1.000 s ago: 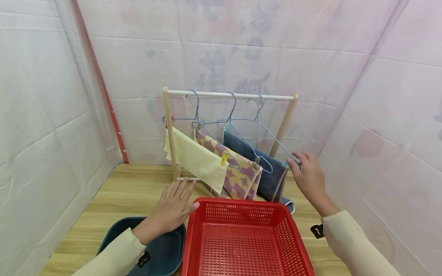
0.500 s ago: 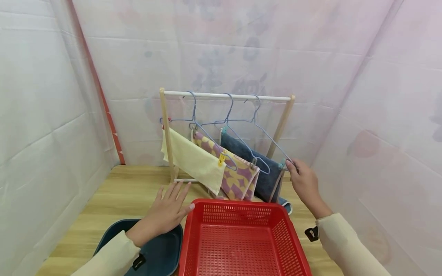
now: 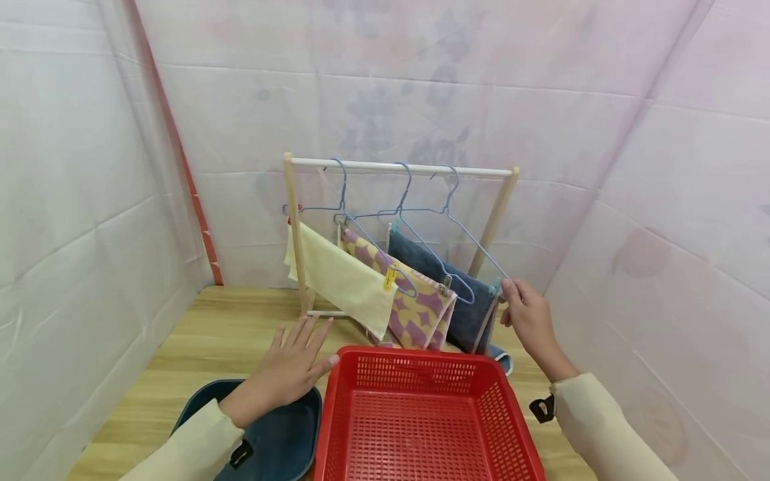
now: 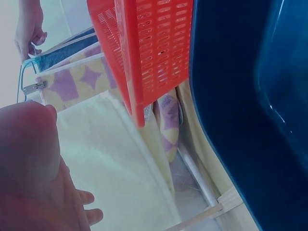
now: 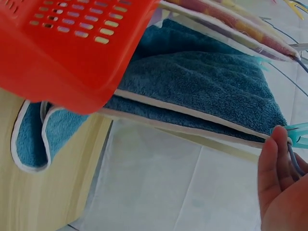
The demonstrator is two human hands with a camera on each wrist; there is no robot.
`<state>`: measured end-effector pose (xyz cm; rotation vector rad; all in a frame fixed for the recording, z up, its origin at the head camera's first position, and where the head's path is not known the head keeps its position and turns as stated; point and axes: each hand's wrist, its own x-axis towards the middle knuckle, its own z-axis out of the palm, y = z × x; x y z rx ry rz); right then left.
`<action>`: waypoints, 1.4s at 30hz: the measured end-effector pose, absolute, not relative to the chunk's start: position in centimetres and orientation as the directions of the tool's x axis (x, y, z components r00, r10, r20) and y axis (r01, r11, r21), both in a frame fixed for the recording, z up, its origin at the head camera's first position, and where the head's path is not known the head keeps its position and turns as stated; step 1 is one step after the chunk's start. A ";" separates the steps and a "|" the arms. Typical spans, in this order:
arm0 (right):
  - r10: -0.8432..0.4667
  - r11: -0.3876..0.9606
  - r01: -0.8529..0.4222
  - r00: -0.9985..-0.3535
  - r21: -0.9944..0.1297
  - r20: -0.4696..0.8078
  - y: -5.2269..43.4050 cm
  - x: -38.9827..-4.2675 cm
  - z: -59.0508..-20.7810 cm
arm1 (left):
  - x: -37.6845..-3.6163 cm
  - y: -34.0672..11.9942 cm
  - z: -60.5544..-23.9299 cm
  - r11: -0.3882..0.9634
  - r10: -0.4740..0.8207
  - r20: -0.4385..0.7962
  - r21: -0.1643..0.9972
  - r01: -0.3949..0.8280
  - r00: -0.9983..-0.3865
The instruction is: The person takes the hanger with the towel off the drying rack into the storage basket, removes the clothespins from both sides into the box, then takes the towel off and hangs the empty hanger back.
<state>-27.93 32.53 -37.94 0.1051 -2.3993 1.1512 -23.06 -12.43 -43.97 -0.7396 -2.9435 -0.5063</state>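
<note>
My right hand [image 3: 529, 321] pinches the lower right end of the rightmost blue wire hanger [image 3: 472, 239]. From that hanger a dark blue towel [image 3: 469, 319] hangs by teal clips; one clip [image 5: 298, 135] sits right at my fingertips in the right wrist view. With fingers straight and spread, my left hand [image 3: 287, 369] holds nothing, palm down between the navy basin and the rack. Two more hangers carry a purple and yellow patterned towel [image 3: 415, 319] and a pale yellow cloth [image 3: 345, 277], each clipped on. All three hang from the rack's white rod [image 3: 367, 164].
A red perforated basket [image 3: 421, 361] stands in front of the rack, overlapping the towels' lower edges. To its left lies a navy basin [image 3: 313, 434], partly behind my left forearm. The rack's wooden posts [image 3: 496, 214] rise at both ends. Pale sheeting [image 3: 240, 120] encloses the table.
My right hand has closed from a looser reach to a pinch on the hanger's end. My left hand has drifted slightly left. The towels hang nearly as before.
</note>
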 end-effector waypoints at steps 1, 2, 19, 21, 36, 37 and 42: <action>0.131 0.638 -0.262 -0.890 -0.724 0.437 32.5 -27.9 -37.9 | -23.1 -12.4 -44.0 0.832 0.451 0.137 0.295 0.471 -0.882; 0.129 0.630 -0.257 -0.896 -0.733 0.425 32.5 -27.9 -37.9 | -23.1 -12.4 -44.0 0.833 0.452 0.135 0.292 0.471 -0.882; 0.188 0.410 -0.244 -0.920 -0.879 0.343 31.5 -27.6 -37.8 | -22.4 -12.2 -43.6 0.852 0.442 0.099 0.265 0.451 -0.892; 0.193 0.399 -0.241 -0.921 -0.885 0.338 31.6 -27.6 -37.8 | -22.3 -12.2 -43.6 0.853 0.440 0.097 0.265 0.450 -0.893; 0.309 0.339 -0.215 -0.894 -0.916 0.324 31.4 -27.7 -37.3 | -22.3 -12.3 -44.1 0.852 0.431 0.085 0.290 0.437 -0.898; 0.316 0.332 -0.223 -0.889 -0.917 0.330 31.4 -27.7 -37.2 | -22.3 -12.3 -44.1 0.851 0.431 0.088 0.290 0.437 -0.898; 0.335 0.318 -0.222 -0.883 -0.922 0.328 31.9 -27.5 -36.7 | -22.4 -12.3 -44.3 0.848 0.435 0.082 0.297 0.439 -0.896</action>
